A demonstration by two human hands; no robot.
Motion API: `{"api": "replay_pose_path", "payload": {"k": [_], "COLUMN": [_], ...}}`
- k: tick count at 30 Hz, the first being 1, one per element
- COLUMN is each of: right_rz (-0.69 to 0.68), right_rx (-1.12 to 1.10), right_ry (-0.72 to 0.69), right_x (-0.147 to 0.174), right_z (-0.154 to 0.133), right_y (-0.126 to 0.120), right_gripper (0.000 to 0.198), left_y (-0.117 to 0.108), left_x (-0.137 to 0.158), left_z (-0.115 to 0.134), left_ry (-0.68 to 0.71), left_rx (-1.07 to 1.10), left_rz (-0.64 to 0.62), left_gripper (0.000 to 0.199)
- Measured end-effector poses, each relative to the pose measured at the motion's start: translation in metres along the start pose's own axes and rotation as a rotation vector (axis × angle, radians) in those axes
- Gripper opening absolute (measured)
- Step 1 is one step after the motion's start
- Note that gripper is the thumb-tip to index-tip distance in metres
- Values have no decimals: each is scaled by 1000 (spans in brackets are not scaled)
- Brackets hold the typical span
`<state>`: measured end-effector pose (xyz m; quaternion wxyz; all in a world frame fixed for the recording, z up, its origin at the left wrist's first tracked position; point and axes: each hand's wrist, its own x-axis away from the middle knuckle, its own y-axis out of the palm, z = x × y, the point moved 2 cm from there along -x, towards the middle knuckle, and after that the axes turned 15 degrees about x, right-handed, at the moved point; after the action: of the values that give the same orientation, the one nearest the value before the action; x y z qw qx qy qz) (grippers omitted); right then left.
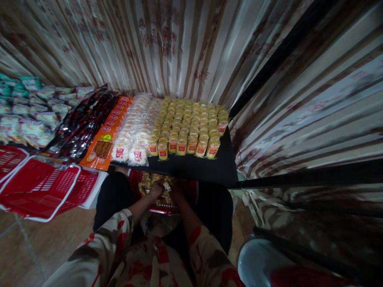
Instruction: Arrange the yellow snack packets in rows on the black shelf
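Both my hands reach down into a red basket point(161, 209) that sits between my knees, below the edge of a black table point(209, 167). My left hand point(156, 189) and my right hand point(176, 190) are among small yellowish snack packets point(146, 181) in the basket. The light is dim, so I cannot tell whether either hand grips a packet. On the table lie rows of small yellow packets with red labels point(191, 123) and rows of white round packets point(136, 131).
Left of the table lie orange packets point(109, 135), dark red packets point(83, 123) and pale green-and-white packets point(26, 111). Empty red baskets point(44, 187) sit lower left. A striped curtain point(179, 48) hangs behind. A white stool point(260, 263) is at lower right.
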<state>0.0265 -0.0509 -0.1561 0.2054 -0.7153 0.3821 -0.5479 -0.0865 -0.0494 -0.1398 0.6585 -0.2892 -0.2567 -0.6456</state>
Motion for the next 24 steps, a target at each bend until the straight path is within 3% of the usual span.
{"api": "replay_pose_path", "payload": {"k": [7, 11, 14, 19, 24], "right_rz": [117, 156, 158, -19, 20], "right_rx": [-177, -311, -418, -831, -990], "right_ry": [-12, -83, -156, -264, -162], "right_x": [23, 45, 64, 104, 137], "right_z": [0, 1, 1, -2, -3], "right_y": [-21, -37, -51, -78, -110], "right_gripper": [41, 42, 37, 41, 47], "left_y": [-21, -38, -45, -40, -27], "left_x": [13, 31, 52, 93, 117], "left_z": [13, 21, 31, 51, 68], "left_ry": [171, 287, 459, 781, 841], "left_rx": [47, 32, -83, -240, -189], "left_rz": [20, -48, -121, -165, -208], "left_gripper": [30, 25, 29, 40, 32]}}
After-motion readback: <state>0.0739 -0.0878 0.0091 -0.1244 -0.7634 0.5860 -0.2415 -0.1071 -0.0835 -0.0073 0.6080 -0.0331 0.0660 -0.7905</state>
